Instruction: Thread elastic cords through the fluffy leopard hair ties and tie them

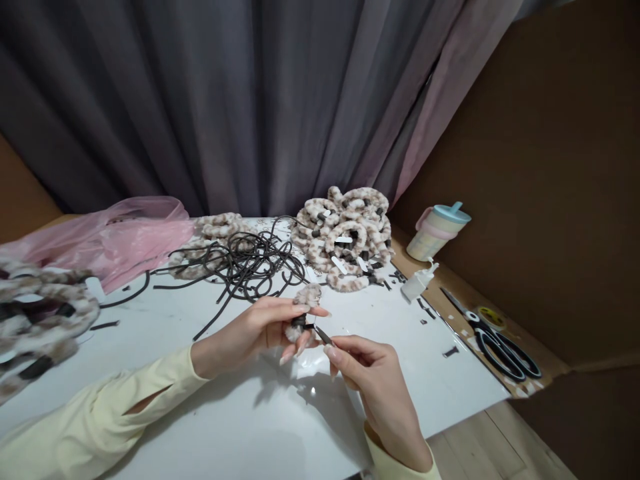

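Note:
My left hand (270, 323) is closed around a fluffy, mottled beige-and-white plush piece (307, 295) with a dark band (299, 321) at its middle. Its fingers hold the piece from the left above the table. Close by on the right, my right hand (367, 367) pinches a slim, dark grey, pointed tool (324, 335) between thumb and forefinger. The tool's tip meets a short black strip (310, 326) beside the band. Whether the strip is attached to the plush piece I cannot tell.
A tangle of black cord (250, 267) lies behind my hands. Plush rings with white tags are heaped at the back (345, 240) and left (45, 313). A pink plastic bag (135, 233) spreads back left. A squeeze bottle (419, 283), a lidded cup (434, 233) and scissors (500, 347) stand or lie right.

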